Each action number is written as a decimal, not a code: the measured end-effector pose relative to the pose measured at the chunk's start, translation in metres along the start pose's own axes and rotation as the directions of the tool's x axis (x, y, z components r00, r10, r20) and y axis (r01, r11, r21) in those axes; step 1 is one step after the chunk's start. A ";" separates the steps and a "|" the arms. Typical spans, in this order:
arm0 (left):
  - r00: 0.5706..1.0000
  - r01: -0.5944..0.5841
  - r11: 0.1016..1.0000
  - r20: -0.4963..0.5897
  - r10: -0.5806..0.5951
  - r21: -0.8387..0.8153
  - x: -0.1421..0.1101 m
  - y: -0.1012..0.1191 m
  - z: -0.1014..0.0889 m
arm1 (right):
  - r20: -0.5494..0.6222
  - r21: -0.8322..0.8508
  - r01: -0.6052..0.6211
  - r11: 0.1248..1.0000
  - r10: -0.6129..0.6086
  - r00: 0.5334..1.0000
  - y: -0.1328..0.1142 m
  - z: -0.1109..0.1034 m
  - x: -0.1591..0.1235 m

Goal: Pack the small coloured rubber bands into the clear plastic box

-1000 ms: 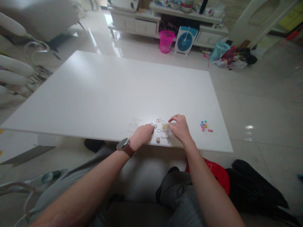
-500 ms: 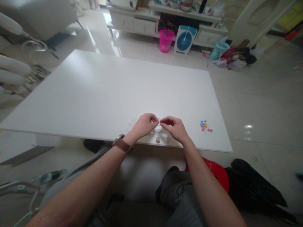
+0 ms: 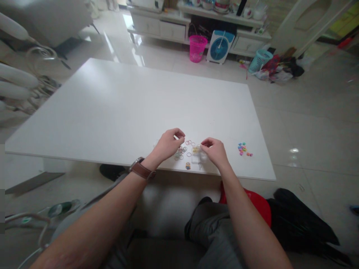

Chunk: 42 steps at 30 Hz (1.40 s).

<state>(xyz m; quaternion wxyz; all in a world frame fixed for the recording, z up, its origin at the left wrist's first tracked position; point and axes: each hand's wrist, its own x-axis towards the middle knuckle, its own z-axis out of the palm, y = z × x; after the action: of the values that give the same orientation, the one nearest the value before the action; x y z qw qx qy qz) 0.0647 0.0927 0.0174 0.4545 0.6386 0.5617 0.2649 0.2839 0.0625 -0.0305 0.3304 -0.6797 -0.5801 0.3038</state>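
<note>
My left hand (image 3: 169, 142) hovers over a small pile of thin rings (image 3: 183, 150), its fingers curled and the thumb close to the fingertips. Whatever it pinches, if anything, is too small to make out. To the right, my right hand (image 3: 215, 150) has thumb and forefinger pressed together at the rim of a small clear box (image 3: 195, 161) holding yellowish bits (image 3: 195, 149). What sits in that pinch cannot be made out. Between the hands lie a few loose rings (image 3: 189, 154). A little yellow and blue cartoon charm (image 3: 187, 165) lies near the table's front edge.
The white table (image 3: 134, 108) stretches away in front. Several colourful small pieces (image 3: 241, 148) lie at its right side. Beyond it on the floor stand a pink basket (image 3: 197, 49), a blue and white fan (image 3: 219, 48) and a light-blue basket (image 3: 260, 61).
My hands have moved apart from their shared pinch at the middle. The right hand shifted right to the clear box, the left slightly left. The rings and box now show between them.
</note>
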 end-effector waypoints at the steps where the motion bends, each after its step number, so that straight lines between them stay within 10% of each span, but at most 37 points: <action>1: 1.000 -0.003 1.000 0.001 0.003 0.007 0.000 0.000 0.000 | 0.015 -0.066 0.027 0.997 -0.026 1.000 0.000 0.000 -0.001; 16: 0.999 -0.041 0.995 0.006 0.041 0.090 -0.004 0.003 -0.001 | 0.289 -0.306 0.341 0.889 -0.254 0.923 -0.004 0.003 -0.005; 42: 0.999 -0.036 0.995 0.024 0.033 0.094 -0.006 0.007 -0.003 | 0.282 -0.401 0.428 0.810 -0.335 0.899 0.000 0.004 -0.003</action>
<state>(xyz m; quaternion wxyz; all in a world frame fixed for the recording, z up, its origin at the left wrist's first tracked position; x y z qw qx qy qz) 0.0644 0.0883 0.0257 0.4254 0.6720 0.5573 0.2386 0.2800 0.0601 -0.0329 0.1576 -0.5730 -0.7895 0.1535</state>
